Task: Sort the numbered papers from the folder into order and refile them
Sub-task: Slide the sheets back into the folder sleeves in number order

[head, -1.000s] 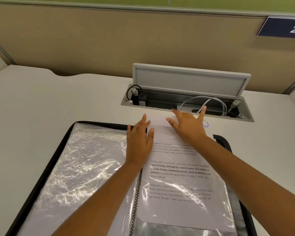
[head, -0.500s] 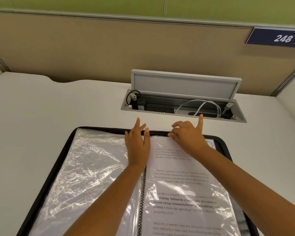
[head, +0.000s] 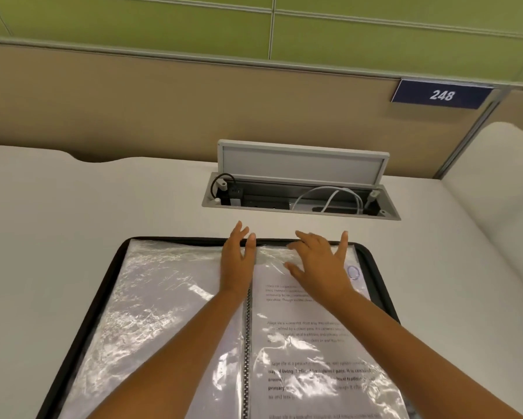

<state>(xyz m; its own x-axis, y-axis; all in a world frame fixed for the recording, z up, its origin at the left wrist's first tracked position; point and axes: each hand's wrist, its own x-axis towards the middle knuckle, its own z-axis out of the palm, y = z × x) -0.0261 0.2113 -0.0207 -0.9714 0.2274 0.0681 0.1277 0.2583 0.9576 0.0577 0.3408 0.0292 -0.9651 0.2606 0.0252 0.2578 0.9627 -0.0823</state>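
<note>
A black folder (head: 103, 285) lies open on the desk, its clear plastic sleeves spread left and right of a metal ring spine (head: 247, 343). The right sleeve holds a printed paper (head: 311, 358) with a circled number (head: 353, 272) in its top right corner. My left hand (head: 237, 261) rests flat at the top of the spine, fingers straight. My right hand (head: 320, 264) lies with spread fingers on the top of the right sleeve, covering part of the paper's top. The left sleeve (head: 163, 313) looks empty and crinkled.
Behind the folder an open cable box (head: 299, 204) with a raised grey lid (head: 302, 161) is set into the white desk (head: 72, 213). A beige partition with a sign reading 248 (head: 441, 94) closes off the back. A second desk surface (head: 502, 192) adjoins at the right.
The paper, sticking out past the folder's top edge a second ago, now sits fully inside the right sleeve. My right hand's fingers went from curled to spread flat on the sleeve.
</note>
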